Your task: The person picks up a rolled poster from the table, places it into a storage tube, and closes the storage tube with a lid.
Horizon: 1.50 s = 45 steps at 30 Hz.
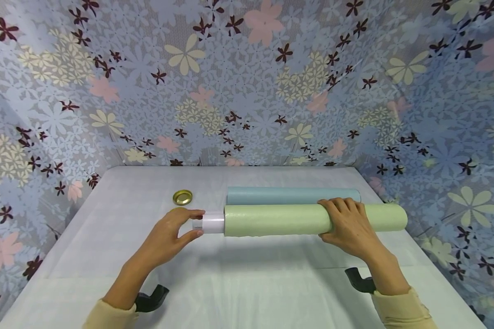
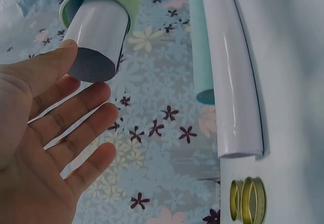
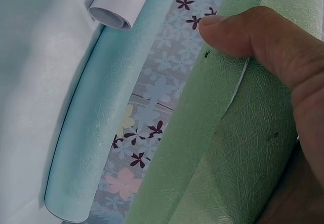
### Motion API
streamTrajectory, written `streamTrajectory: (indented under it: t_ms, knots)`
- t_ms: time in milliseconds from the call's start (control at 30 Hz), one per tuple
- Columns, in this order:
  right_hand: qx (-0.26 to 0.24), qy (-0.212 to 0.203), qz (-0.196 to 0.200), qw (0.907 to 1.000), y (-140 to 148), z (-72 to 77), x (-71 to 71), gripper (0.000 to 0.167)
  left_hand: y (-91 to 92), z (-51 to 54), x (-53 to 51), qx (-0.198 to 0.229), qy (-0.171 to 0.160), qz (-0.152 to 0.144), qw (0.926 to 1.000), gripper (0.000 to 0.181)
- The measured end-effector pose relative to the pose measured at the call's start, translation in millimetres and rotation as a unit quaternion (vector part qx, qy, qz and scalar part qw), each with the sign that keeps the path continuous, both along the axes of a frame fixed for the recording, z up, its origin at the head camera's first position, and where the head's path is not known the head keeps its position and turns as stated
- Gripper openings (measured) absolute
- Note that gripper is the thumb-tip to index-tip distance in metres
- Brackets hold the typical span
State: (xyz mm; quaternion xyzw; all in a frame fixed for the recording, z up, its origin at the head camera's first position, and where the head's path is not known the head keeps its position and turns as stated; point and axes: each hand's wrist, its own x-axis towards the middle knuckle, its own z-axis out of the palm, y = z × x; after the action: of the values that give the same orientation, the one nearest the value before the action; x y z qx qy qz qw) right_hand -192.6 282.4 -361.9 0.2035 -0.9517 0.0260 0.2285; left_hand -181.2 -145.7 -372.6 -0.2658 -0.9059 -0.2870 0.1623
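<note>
Gripping the green roll (image 1: 276,220) on its right half, the right hand (image 1: 351,228) curls its fingers over the top, with the thumb on the near side. The left hand (image 1: 170,233) stands open at the other end, its fingers spread; its thumb touches the rim of a white roll (image 1: 213,223) that pokes out of the green one. From where I stand, the green roll is clearly up off the tabletop (image 1: 238,288), held level above its own shadow.

Counting up, I make it one green roll, one blue roll (image 1: 288,195) lying just behind it, and two white ones: that inner one, and a second white roll (image 2: 230,72) lying alongside the blue. Off to the left lies a round gold lid (image 1: 183,197); from the left wrist I see two gold rims side by side, and I can't tell whether they are separate pieces. Two beige sleeves, two black mounts (image 1: 150,301) at the wrists, and one flowered cloth (image 1: 247,91) hanging behind it all.
</note>
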Motion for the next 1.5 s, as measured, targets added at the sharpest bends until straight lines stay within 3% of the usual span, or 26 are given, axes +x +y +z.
streamTrajectory:
  t_ms: [400, 1033, 1500]
  knots:
    - [-0.002, 0.003, 0.0, 1.0, -2, -1.8, 1.0, 0.082, 18.5, -1.8, -5.3, 0.003, 0.037, -0.017, 0.9992, 0.046]
    - [-0.005, 0.01, 0.008, 0.9999, -2, -3.6, 2.8, 0.081, 41.0, 0.0, -7.3, 0.006, 0.053, -0.024, 0.9983, 0.041]
    - [-0.002, 0.01, 0.007, 0.9999, -2, -4.5, 2.6, 0.081, 44.8, -1.7, -7.1, 0.011, 0.047, -0.029, 0.9984, 0.038]
